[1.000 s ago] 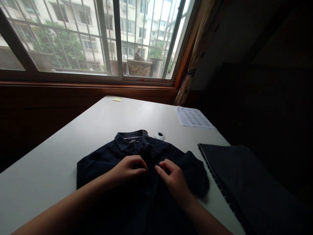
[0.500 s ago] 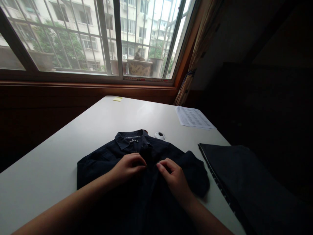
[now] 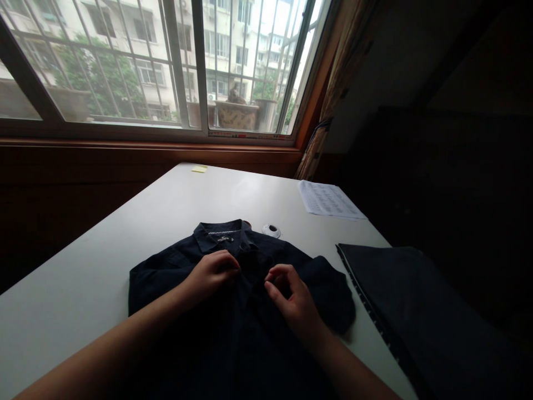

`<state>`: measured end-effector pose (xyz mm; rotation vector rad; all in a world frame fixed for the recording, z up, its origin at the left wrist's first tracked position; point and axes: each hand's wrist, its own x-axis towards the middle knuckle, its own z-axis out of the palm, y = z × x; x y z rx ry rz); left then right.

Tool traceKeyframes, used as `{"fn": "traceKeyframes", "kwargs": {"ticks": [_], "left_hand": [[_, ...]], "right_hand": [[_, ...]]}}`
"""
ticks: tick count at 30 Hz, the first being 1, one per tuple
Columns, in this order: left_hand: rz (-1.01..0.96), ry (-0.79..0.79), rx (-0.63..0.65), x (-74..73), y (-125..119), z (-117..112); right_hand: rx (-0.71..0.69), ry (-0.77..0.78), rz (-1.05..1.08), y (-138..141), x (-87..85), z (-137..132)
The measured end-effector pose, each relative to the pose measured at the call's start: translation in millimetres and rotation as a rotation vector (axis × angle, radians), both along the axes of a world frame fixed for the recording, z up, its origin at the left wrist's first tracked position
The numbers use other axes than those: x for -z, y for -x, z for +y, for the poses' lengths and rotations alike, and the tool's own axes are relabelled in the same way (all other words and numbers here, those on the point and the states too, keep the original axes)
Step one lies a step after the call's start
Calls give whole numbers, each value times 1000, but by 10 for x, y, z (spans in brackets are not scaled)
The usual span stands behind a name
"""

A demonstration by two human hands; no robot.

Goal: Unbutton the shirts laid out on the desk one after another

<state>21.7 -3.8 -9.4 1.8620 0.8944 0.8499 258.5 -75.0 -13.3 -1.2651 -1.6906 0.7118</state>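
Note:
A dark navy collared shirt (image 3: 245, 339) lies spread on the white table, its collar toward the window and a label showing inside the neck. My left hand (image 3: 216, 271) is closed in a pinch on the shirt's front, just below the collar. To its right, my right hand (image 3: 291, 291) has thumb and index fingertips close together over the front opening, pinching at the cloth edge. Dark fabric and dim light hide the buttons and the exact bit of cloth between the fingers.
Behind the collar, a round white disc with a dark centre (image 3: 271, 230) sits on the table (image 3: 75, 278). Printed papers (image 3: 328, 199) lie at the far right, a yellow sticky note (image 3: 199, 169) at the back. Folded dark cloth (image 3: 400, 294) covers the right edge. A barred window (image 3: 183, 66) stands beyond.
My left hand has shifted slightly left and up, away from my right hand, so the gap between them is wider. My right hand's fingers have moved only a little.

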Motion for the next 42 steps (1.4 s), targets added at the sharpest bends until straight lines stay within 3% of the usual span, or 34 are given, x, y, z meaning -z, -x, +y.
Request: {"fn": "traceKeyframes", "kwargs": {"ticks": [5, 10, 15, 21, 30, 42], "left_hand": [[9, -32, -25, 19, 6, 9], [16, -51, -68, 79, 10, 30], [6, -65, -72, 118, 8, 44], [6, -74, -61, 99, 7, 38], [5, -67, -66, 101, 11, 42], [17, -78, -58, 71, 19, 35]], "right_hand": [[-111, -107, -230, 37, -189, -65], [-330, -158, -566, 214, -374, -276], [-437, -133, -769, 317, -354, -377], [-414, -139, -768, 291, -238, -329], [-346, -270, -486, 165, -98, -238], [-204, -120, -549, 126, -36, -149]]}}
